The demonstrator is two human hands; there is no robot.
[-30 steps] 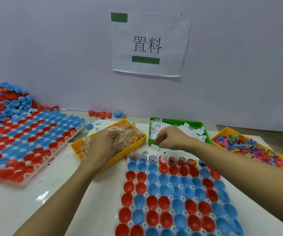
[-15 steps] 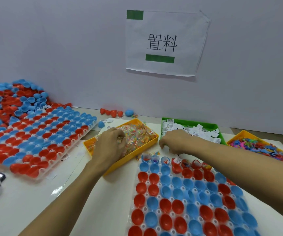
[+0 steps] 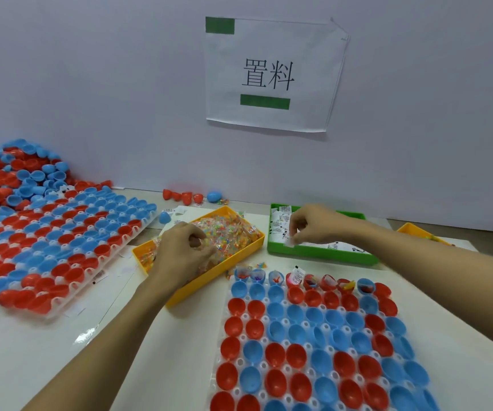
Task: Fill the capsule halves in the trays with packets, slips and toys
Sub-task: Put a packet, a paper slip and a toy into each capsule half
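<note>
A clear tray (image 3: 220, 345) of red and blue capsule halves lies in front of me; its far row holds packets, slips and toys. My left hand (image 3: 184, 252) is in the yellow bin (image 3: 209, 283) of clear packets of coloured candy (image 3: 233, 229), fingers curled round packets. My right hand (image 3: 313, 223) hovers over the green bin (image 3: 322, 252) of white paper slips and pinches a slip (image 3: 289, 242) at the bin's near wall.
A second tray of capsule halves (image 3: 58, 241) lies at the left, with a loose heap of halves (image 3: 8, 173) behind it. A few loose halves (image 3: 186, 196) sit by the wall. An orange bin of toys (image 3: 417, 231) shows behind my right arm. A paper sign (image 3: 272, 72) hangs on the wall.
My right hand has moved from the capsule tray's far row back to the green bin and pinches a slip. My left hand stays in the yellow bin. The view has shifted.
</note>
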